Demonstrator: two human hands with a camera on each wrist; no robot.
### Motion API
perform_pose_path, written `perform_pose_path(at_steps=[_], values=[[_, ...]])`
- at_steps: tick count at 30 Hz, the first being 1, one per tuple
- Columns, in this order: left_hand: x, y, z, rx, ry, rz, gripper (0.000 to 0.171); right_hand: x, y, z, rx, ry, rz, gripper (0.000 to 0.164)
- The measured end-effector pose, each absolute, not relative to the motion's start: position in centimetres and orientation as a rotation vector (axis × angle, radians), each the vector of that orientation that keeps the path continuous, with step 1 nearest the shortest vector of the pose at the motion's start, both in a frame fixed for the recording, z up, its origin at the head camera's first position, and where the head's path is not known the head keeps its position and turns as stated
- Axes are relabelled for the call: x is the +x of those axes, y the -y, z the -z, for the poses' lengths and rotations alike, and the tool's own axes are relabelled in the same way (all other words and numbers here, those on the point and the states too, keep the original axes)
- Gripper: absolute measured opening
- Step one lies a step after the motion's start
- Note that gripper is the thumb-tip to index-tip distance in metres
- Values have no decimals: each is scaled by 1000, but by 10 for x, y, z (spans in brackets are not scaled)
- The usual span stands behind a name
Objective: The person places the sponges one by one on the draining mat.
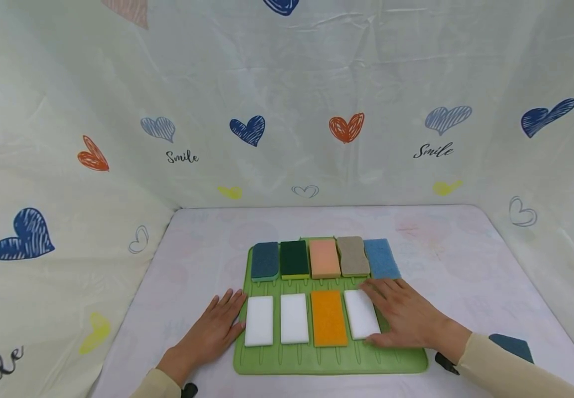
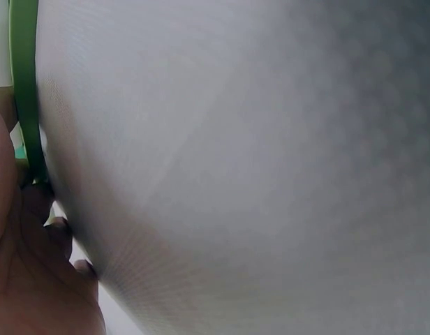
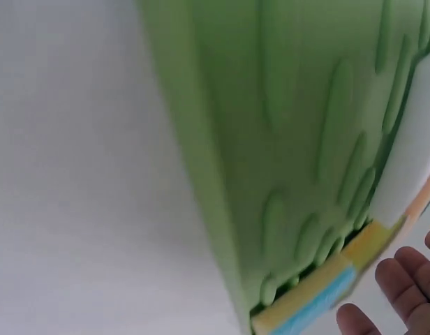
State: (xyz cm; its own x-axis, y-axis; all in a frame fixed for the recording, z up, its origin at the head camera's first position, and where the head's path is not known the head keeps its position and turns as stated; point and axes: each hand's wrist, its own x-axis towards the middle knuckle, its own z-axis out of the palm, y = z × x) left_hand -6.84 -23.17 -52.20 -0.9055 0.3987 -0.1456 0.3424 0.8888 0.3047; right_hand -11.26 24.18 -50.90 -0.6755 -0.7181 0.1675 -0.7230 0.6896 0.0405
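A green ribbed drying mat [image 1: 287, 362] lies on the table, bearing two rows of sponges. In the front row are a left white sponge [image 1: 259, 321], another white sponge [image 1: 294, 319], an orange sponge [image 1: 328, 319] and a slightly slanted right white sponge [image 1: 361, 314]. My left hand [image 1: 212, 331] rests at the mat's left edge, fingers straight. My right hand [image 1: 406, 312] reaches over the mat's right side, its fingertips by the right white sponge's upper corner and thumb by its lower one. In the right wrist view, relaxed fingers [image 3: 405, 285] show apart from the sponges.
Along the back row sit a blue-green sponge [image 1: 265, 261], a dark green one [image 1: 294, 258], a peach one [image 1: 324, 258], a taupe one [image 1: 353, 256] and a blue one [image 1: 382, 258]. A dark teal piece [image 1: 514, 347] lies beyond my right forearm. Heart-printed curtains [image 1: 287, 83] surround the table.
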Motion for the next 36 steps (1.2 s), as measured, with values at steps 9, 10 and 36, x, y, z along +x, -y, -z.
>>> perform_pose_path(at_steps=[9,10,36], values=[[-68,231,523,561,-2855,-403,65,-113,-298,487,1131,2627,9,101],[-68,231,523,561,-2856,-407,65,-112,-306,485,1131,2624,33,101],[-68,229,520,555,-2853,-416,65,-25,-435,508,1041,2725,339,113]])
